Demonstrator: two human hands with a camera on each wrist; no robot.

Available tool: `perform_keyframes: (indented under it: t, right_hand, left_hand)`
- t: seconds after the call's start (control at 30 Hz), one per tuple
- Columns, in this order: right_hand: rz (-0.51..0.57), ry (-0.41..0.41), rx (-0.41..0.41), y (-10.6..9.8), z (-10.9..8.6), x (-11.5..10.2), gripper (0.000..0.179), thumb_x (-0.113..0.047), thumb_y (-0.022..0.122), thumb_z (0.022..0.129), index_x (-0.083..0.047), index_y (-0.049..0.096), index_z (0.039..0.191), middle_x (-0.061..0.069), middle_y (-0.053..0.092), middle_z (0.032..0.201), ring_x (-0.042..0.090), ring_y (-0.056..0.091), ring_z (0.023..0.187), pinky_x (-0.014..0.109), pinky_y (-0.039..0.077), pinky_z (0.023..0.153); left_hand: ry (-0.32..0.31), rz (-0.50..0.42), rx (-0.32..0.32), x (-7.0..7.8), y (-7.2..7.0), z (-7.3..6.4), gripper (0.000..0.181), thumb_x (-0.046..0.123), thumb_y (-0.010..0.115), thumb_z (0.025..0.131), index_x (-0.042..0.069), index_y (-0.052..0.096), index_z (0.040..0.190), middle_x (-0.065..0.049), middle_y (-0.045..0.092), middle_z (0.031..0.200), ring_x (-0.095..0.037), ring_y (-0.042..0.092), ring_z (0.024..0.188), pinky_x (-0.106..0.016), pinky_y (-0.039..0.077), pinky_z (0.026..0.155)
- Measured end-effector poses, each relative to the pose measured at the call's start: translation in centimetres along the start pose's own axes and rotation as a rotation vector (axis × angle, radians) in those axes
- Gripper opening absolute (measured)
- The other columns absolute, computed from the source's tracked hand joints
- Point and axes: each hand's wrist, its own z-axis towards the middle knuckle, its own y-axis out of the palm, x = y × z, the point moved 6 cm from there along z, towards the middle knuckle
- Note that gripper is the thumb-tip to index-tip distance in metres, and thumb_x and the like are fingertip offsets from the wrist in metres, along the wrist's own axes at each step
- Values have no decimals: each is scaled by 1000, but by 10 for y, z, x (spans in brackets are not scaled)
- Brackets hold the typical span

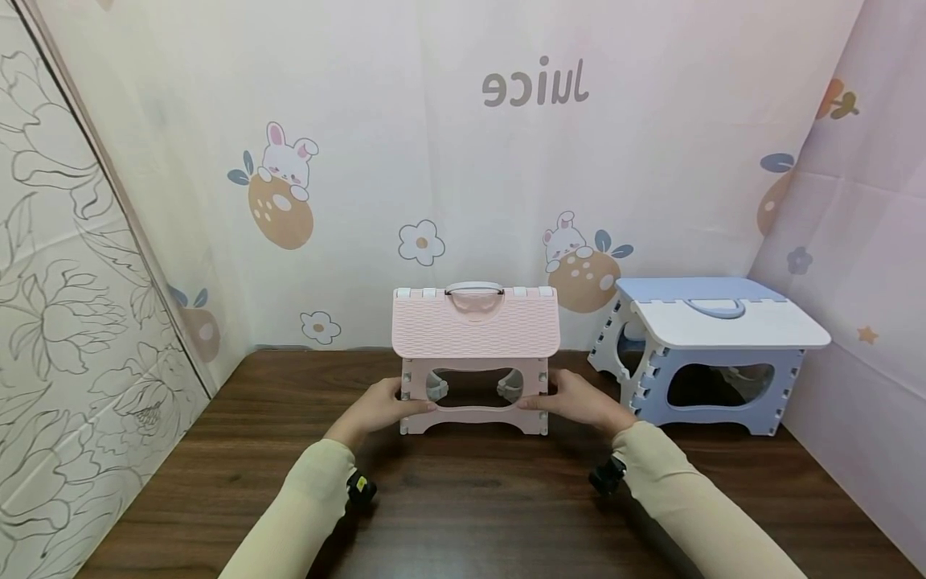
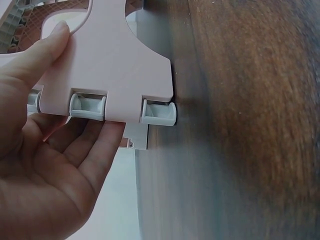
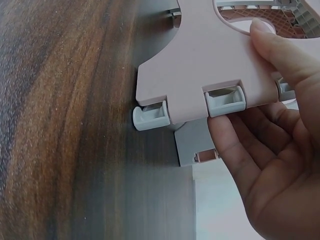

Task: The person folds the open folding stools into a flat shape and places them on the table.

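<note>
A pink folding step stool (image 1: 476,326) with a white carry handle stands unfolded at the middle of the dark wooden table. My left hand (image 1: 381,408) grips its left side low down; in the left wrist view the thumb lies on the pink leg panel (image 2: 115,55) and the fingers curl behind its hinged edge. On the opposite side my right hand (image 1: 581,400) holds the stool the same way, thumb on the front panel (image 3: 200,55) by the oval opening, fingers behind the edge with its pale grey hinge pieces (image 3: 226,101).
A larger blue and white folding stool (image 1: 723,346) stands unfolded to the right, close beyond my right hand. Behind the wooden table (image 1: 463,515) hangs a pale curtain (image 1: 362,145) printed with rabbits and flowers. Another panel with line-drawn flowers (image 1: 65,322) borders the left side.
</note>
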Motion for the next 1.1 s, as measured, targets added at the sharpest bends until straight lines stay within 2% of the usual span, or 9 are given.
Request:
perform_keyframes:
  t: [0.17, 0.3, 0.43, 0.7, 0.83, 1.1]
  right_hand:
    - [23, -46, -20, 1, -1, -6, 51, -30, 73, 94, 3, 59, 130, 7, 71, 109, 18, 65, 91, 38, 54, 79]
    - [27, -34, -12, 1, 0, -5, 52, -27, 73, 95, 5, 56, 133, 8, 70, 112, 19, 64, 92, 40, 54, 79]
    - [26, -21, -7, 1, 2, 1, 55, -28, 73, 94, 4, 55, 135, 9, 69, 112, 19, 64, 92, 40, 54, 80]
    - [12, -54, -28, 2, 0, -3, 61, -34, 72, 94, 4, 53, 138, 8, 70, 112, 18, 65, 93, 38, 54, 80]
    - [5, -42, -16, 2, 0, -2, 65, -38, 73, 93, 1, 51, 140, 7, 69, 114, 18, 65, 95, 39, 54, 81]
    - [17, -63, -26, 2, 1, -2, 63, -35, 72, 94, 2, 51, 140, 9, 68, 116, 20, 66, 96, 40, 55, 81]
  left_hand:
    - [-7, -6, 2, -1, 0, 0, 40, 33, 76, 90, 8, 70, 120, -5, 70, 115, -23, 64, 106, -48, 51, 89]
    - [10, -9, -2, -1, 1, 1, 39, 32, 76, 91, 7, 70, 121, -5, 71, 116, -23, 64, 106, -46, 51, 89]
    - [27, 0, -11, -2, 1, 2, 40, 34, 75, 91, 8, 70, 121, -4, 71, 115, -21, 64, 105, -44, 52, 88]
    - [10, 18, -5, -1, 0, 1, 41, 37, 75, 90, 9, 70, 120, -4, 70, 115, -21, 64, 105, -46, 51, 90]
    - [6, 24, -5, -1, 0, 1, 41, 37, 75, 90, 8, 70, 120, -4, 70, 113, -21, 64, 102, -46, 52, 89]
    - [3, 39, -4, -3, 1, 2, 40, 38, 74, 91, 8, 70, 117, -3, 71, 109, -19, 65, 99, -45, 52, 87]
